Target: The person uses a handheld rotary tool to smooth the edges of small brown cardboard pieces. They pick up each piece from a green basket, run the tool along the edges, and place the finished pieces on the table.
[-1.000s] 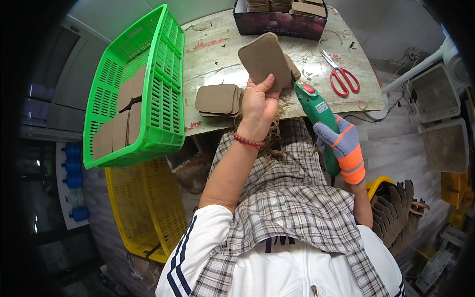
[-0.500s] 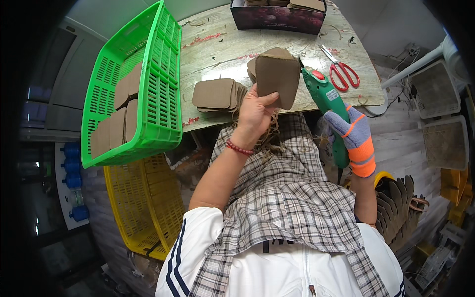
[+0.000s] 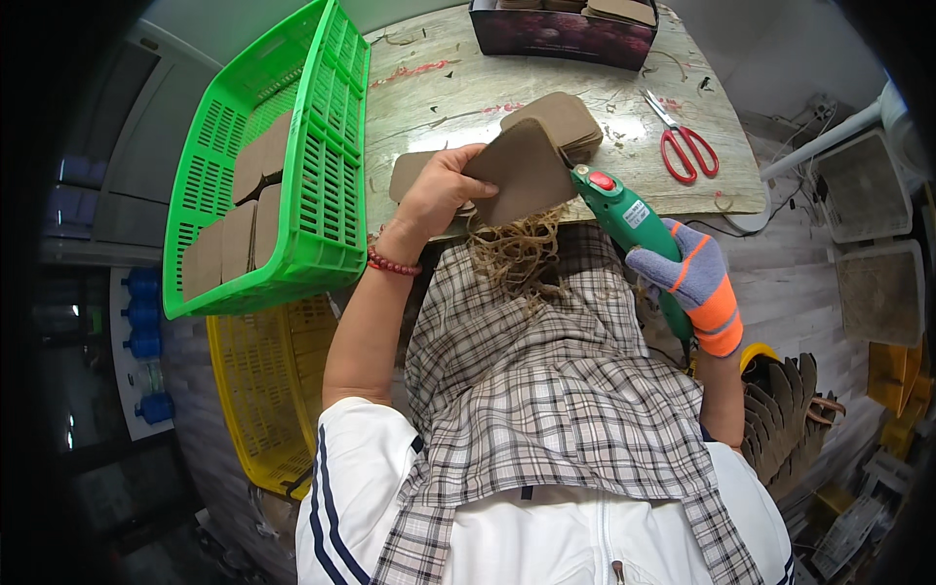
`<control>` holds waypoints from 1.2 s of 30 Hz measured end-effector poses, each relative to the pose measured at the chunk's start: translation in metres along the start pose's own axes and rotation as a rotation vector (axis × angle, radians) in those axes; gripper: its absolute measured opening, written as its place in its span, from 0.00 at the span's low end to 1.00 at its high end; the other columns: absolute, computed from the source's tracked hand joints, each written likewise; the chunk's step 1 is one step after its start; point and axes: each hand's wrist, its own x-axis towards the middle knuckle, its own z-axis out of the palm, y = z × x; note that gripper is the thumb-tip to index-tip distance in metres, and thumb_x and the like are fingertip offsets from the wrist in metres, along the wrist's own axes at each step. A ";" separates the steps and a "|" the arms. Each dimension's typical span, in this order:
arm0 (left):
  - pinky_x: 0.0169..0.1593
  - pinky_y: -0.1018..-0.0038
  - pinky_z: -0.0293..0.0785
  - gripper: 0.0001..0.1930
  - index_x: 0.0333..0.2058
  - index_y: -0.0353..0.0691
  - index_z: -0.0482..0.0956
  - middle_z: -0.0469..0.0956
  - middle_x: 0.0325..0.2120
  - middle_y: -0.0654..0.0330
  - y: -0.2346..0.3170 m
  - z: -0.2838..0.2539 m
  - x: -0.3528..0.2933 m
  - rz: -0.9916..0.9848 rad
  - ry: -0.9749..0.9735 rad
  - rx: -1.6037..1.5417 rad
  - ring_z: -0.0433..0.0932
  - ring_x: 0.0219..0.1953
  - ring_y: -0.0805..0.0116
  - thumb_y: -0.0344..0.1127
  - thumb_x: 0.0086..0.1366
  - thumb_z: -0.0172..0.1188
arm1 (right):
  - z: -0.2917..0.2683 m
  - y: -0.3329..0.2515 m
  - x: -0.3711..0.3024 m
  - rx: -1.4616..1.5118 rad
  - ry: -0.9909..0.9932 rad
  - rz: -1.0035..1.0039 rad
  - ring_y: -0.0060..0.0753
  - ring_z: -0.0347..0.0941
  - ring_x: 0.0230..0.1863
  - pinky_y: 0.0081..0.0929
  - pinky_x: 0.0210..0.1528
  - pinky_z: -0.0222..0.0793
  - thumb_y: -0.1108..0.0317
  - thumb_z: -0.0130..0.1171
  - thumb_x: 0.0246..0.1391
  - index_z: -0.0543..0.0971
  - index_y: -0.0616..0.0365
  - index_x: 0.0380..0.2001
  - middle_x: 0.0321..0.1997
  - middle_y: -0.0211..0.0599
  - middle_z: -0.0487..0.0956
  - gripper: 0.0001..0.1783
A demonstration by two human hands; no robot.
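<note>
My left hand (image 3: 441,191) pinches a flat brown rounded-corner piece (image 3: 526,175) by its left edge, tilted above the table's near edge. In my right hand (image 3: 690,275), gloved in grey and orange, is a green electric cutter (image 3: 624,216) with a red button. The cutter's dark tip meets the right edge of the piece, near its upper corner. Behind lies a stack of similar brown pieces (image 3: 558,109); another stack (image 3: 409,174) sits partly hidden by my left hand. Thin brown trimmings (image 3: 522,255) are heaped on my checked apron (image 3: 546,380).
Red-handled scissors (image 3: 688,152) lie at the table's right. A dark box (image 3: 565,39) of brown pieces stands at the back. At left, a green crate (image 3: 317,185) holds more pieces, above a yellow crate (image 3: 253,409). Many brown pieces (image 3: 780,409) fill a yellow-rimmed container at right.
My left hand has moved left and turned the brown piece, so the stack behind shows more. The cutter has shifted slightly left and down, its tip now at the piece's edge.
</note>
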 end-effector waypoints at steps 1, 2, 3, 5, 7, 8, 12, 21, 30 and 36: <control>0.43 0.78 0.73 0.22 0.47 0.31 0.75 0.79 0.37 0.60 -0.003 0.001 -0.001 -0.027 -0.010 -0.017 0.77 0.37 0.75 0.14 0.51 0.55 | 0.002 0.001 0.001 0.008 0.014 -0.024 0.13 0.66 0.20 0.15 0.23 0.62 0.63 0.66 0.46 0.76 0.62 0.36 0.21 0.25 0.74 0.16; 0.43 0.78 0.73 0.22 0.47 0.31 0.75 0.79 0.37 0.60 -0.005 0.003 -0.003 -0.055 -0.019 -0.034 0.77 0.36 0.75 0.14 0.51 0.56 | 0.004 0.002 0.003 0.016 0.028 -0.048 0.13 0.65 0.18 0.14 0.21 0.61 0.63 0.67 0.45 0.76 0.63 0.34 0.19 0.25 0.73 0.17; 0.43 0.78 0.74 0.22 0.47 0.31 0.74 0.78 0.37 0.60 -0.008 0.004 -0.004 -0.070 -0.031 -0.005 0.77 0.37 0.75 0.14 0.51 0.55 | 0.006 0.003 0.005 0.024 0.042 -0.071 0.13 0.64 0.16 0.14 0.19 0.60 0.63 0.68 0.44 0.76 0.63 0.33 0.18 0.25 0.72 0.17; 0.44 0.78 0.74 0.22 0.48 0.31 0.73 0.78 0.38 0.61 -0.011 0.006 -0.006 -0.102 -0.054 0.053 0.77 0.37 0.74 0.14 0.52 0.54 | 0.007 0.003 0.009 0.029 0.039 -0.098 0.13 0.65 0.16 0.14 0.19 0.60 0.63 0.67 0.45 0.76 0.63 0.32 0.18 0.25 0.72 0.17; 0.43 0.79 0.73 0.22 0.47 0.32 0.74 0.78 0.37 0.62 -0.015 0.003 -0.007 -0.082 -0.079 0.061 0.76 0.37 0.76 0.15 0.50 0.56 | 0.008 0.003 0.011 0.044 0.025 -0.090 0.14 0.65 0.16 0.15 0.19 0.60 0.63 0.67 0.45 0.76 0.63 0.32 0.17 0.25 0.72 0.16; 0.42 0.79 0.73 0.21 0.45 0.32 0.74 0.78 0.35 0.62 -0.012 0.003 -0.007 -0.059 -0.063 0.077 0.76 0.36 0.76 0.14 0.49 0.57 | 0.008 0.003 0.012 0.057 0.011 -0.069 0.14 0.65 0.16 0.15 0.19 0.60 0.63 0.67 0.45 0.76 0.63 0.32 0.17 0.26 0.72 0.16; 0.40 0.81 0.72 0.18 0.39 0.34 0.75 0.77 0.30 0.65 -0.002 -0.004 -0.009 0.057 0.025 0.217 0.74 0.33 0.78 0.15 0.47 0.59 | 0.008 0.003 0.011 0.111 -0.033 -0.014 0.14 0.65 0.16 0.15 0.19 0.60 0.63 0.66 0.46 0.76 0.63 0.31 0.17 0.26 0.72 0.15; 0.36 0.82 0.73 0.13 0.34 0.35 0.75 0.78 0.28 0.64 0.009 -0.023 -0.012 0.195 0.172 0.060 0.75 0.29 0.79 0.19 0.49 0.65 | 0.014 0.006 0.012 0.041 -0.117 0.030 0.13 0.65 0.17 0.14 0.19 0.61 0.62 0.67 0.45 0.77 0.63 0.36 0.18 0.26 0.73 0.18; 0.35 0.82 0.73 0.13 0.34 0.35 0.77 0.78 0.28 0.66 0.007 -0.010 -0.014 0.104 0.003 0.177 0.76 0.29 0.79 0.20 0.47 0.65 | 0.027 0.007 0.014 0.075 -0.158 0.017 0.11 0.65 0.18 0.13 0.19 0.60 0.62 0.68 0.45 0.78 0.63 0.37 0.20 0.25 0.74 0.19; 0.40 0.82 0.70 0.18 0.39 0.36 0.76 0.77 0.33 0.65 0.008 0.005 -0.019 -0.006 -0.124 0.405 0.74 0.36 0.80 0.18 0.46 0.65 | 0.032 0.001 0.020 0.039 -0.169 -0.038 0.11 0.65 0.18 0.13 0.19 0.60 0.61 0.68 0.44 0.77 0.64 0.34 0.19 0.25 0.73 0.19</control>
